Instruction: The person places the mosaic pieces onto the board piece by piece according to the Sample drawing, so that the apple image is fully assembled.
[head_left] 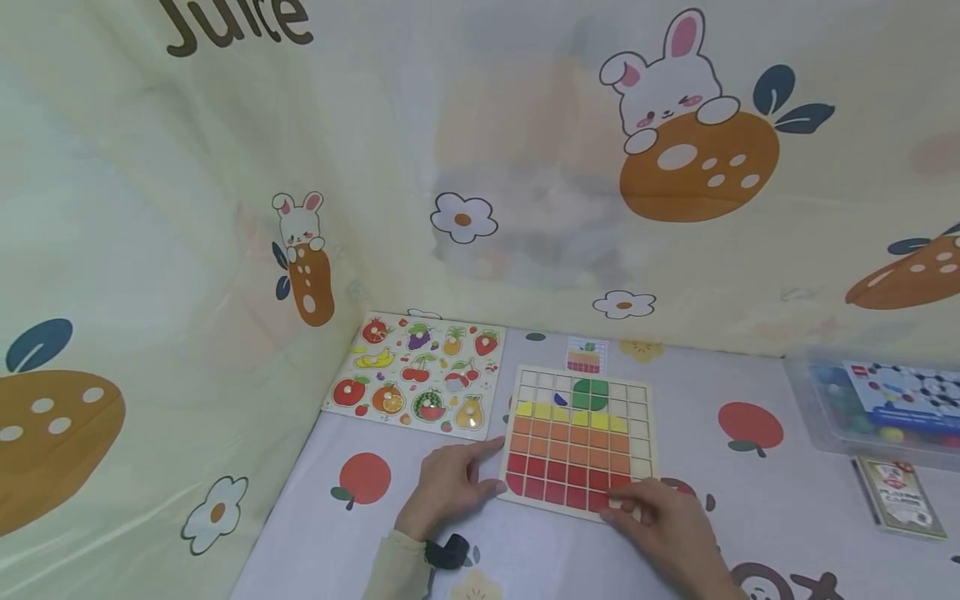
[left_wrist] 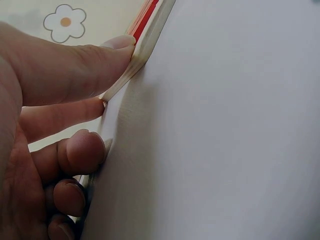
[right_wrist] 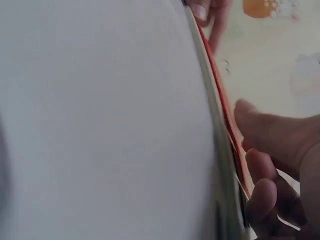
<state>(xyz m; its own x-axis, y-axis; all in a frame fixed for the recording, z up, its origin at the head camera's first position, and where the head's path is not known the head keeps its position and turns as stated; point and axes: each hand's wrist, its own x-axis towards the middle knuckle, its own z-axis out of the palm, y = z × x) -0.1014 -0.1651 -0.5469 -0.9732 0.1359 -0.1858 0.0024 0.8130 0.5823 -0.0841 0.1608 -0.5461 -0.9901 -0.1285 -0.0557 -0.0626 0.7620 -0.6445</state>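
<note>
A square wooden grid board (head_left: 641,433) lies on the table, with red, orange and yellow tile rows and a green leaf shape (head_left: 590,394) in its upper part. My left hand (head_left: 450,486) rests at its left side; thumb and index finger touch the edge, spread apart, and the other fingers are bent. In the left wrist view the thumb (left_wrist: 90,70) presses the board's corner. My right hand (head_left: 663,525) is at the lower right corner, thumb and index finger pinching what looks like a small red tile (right_wrist: 243,145), mostly hidden by the fingers.
A fruit puzzle board (head_left: 420,375) lies left of the grid board. Behind it is a small pattern card (head_left: 587,356). At the right stand a clear plastic box (head_left: 817,417) and a card pack (head_left: 897,497). A printed curtain (head_left: 525,275) hangs behind.
</note>
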